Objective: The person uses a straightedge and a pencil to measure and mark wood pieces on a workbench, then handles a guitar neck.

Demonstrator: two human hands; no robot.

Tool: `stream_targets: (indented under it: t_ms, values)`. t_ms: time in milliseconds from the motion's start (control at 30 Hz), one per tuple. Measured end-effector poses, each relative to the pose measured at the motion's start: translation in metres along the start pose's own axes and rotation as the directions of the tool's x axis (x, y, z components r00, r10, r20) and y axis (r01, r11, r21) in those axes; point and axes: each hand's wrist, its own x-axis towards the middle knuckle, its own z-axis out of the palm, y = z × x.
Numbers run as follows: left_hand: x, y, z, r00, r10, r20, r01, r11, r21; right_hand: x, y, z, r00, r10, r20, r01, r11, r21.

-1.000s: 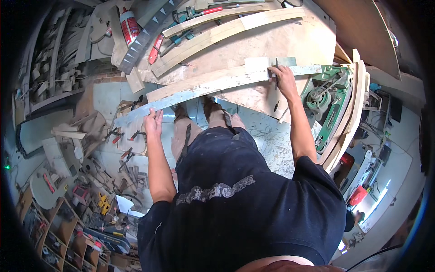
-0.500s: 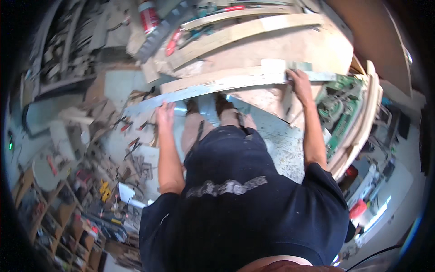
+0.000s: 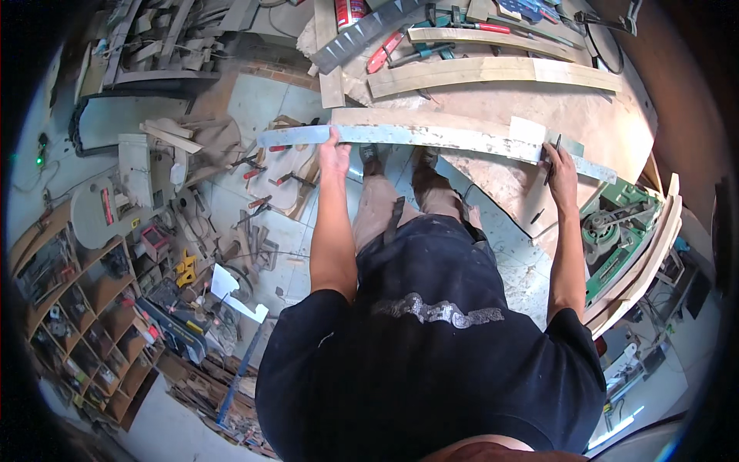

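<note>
My left hand (image 3: 334, 154) is closed on the left part of a long, paint-flecked, pale metal strip (image 3: 408, 134), its thumb pointing up. The strip lies along a bare wooden board (image 3: 400, 117), at the near edge of the plywood worktop (image 3: 631, 131). My right hand (image 3: 560, 168) is closed near the strip's right end, with a slim dark pencil-like tool (image 3: 553, 158) in its fingers. A small pale square piece (image 3: 526, 128) sits just behind the strip, left of that hand.
Curved wood pieces (image 3: 485, 69), clamps and a red-handled tool (image 3: 385, 50) lie farther back. A green machine (image 3: 608, 242) stands right. Clamped boards (image 3: 281, 185) and scrap wood are at left, with a cubby shelf (image 3: 77, 331) at lower left.
The view has shifted, so the scene appears farther right. My left hand has risen higher on the strip, and the strip's left end now sits higher in the picture relative to its right end.
</note>
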Motion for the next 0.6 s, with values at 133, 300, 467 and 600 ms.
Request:
stream_targets:
  t_ms: [133, 300, 467, 600]
  values:
    - [0.001, 0.016, 0.004, 0.998, -0.033, 0.049, 0.029, 0.996, 0.086, 0.008, -0.009, 0.003, 1.000, 0.009, -0.001, -0.009, 1.000, 0.015]
    - [0.001, 0.015, -0.009, 1.000, 0.026, -0.007, -0.025, 0.989, 0.143, 0.007, -0.012, 0.000, 1.000, 0.003, 0.025, -0.004, 1.000, 0.026]
    - [-0.001, 0.021, -0.006, 0.999, -0.013, 0.033, 0.009, 0.991, 0.131, 0.008, -0.013, -0.001, 0.998, 0.045, 0.052, -0.047, 0.999, 0.023]
    - [-0.006, 0.023, -0.001, 0.999, -0.032, 0.027, 0.027, 0.988, 0.149, 0.009, -0.013, -0.001, 0.998, 0.050, 0.049, -0.051, 0.999, 0.016]
